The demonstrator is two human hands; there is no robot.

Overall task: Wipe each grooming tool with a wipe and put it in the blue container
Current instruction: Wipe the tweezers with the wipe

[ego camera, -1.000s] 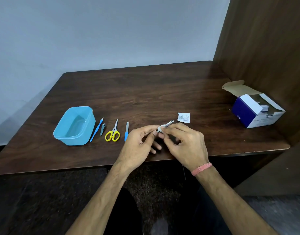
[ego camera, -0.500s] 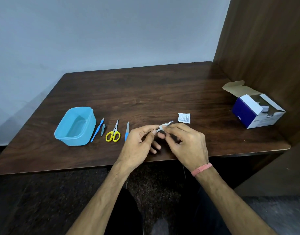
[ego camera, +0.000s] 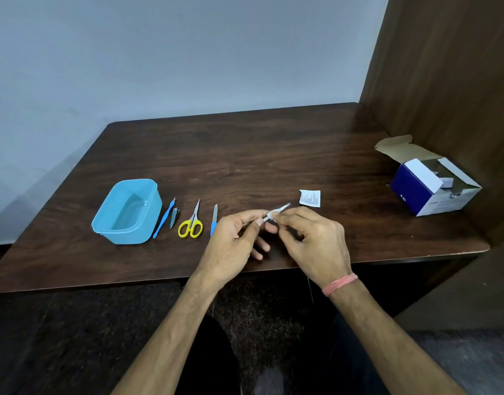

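My left hand (ego camera: 236, 238) pinches the near end of a slim metal tool (ego camera: 285, 207), whose tip points up and to the right. My right hand (ego camera: 310, 240) pinches a small white wipe (ego camera: 271, 215) folded round the tool's shaft. The blue container (ego camera: 128, 210) stands at the left with nothing inside. Beside it, in a row, lie a blue-handled pusher (ego camera: 163, 220), a small nail clipper (ego camera: 174, 217), yellow-handled scissors (ego camera: 191, 223) and a blue-handled nail file (ego camera: 214, 220).
A torn white wipe sachet (ego camera: 310, 198) lies just beyond my hands. An opened blue and white cardboard box (ego camera: 430, 189) sits at the right, near a wooden side panel (ego camera: 444, 81). The dark wooden table (ego camera: 245, 155) ends close under my wrists.
My right fingers with the wipe have shifted slightly along the metal tool, and more of the tool's tip shows. Both hands stay in the same spot.
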